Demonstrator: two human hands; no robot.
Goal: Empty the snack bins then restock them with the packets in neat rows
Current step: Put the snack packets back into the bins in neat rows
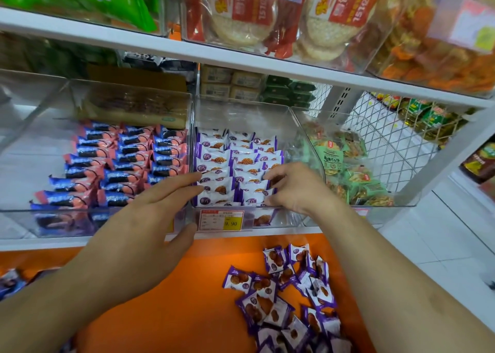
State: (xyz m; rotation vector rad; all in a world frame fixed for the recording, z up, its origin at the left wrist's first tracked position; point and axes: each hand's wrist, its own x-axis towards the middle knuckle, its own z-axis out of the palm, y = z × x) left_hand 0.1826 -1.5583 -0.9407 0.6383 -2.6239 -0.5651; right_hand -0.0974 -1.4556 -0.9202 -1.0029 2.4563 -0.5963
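Note:
The clear middle bin [241,111] holds purple-and-white waffle packets [227,159] set in neat rows. My right hand [297,189] reaches into the bin's front right corner and pinches a purple-and-white packet [270,183] in the front rows. My left hand [150,218] lies at the bin's front left edge with fingers straight, fingertips touching the packets near the left wall. A loose pile of the same purple packets [292,296] lies on the orange surface [174,285] below the shelf.
The left bin [40,213] holds blue-and-pink packets [120,162] in rows. The right bin [401,205] holds green packets [348,170] loosely. A price tag [221,220] reading 9.90 sits on the shelf front. A white shelf [187,49] above carries large snack bags.

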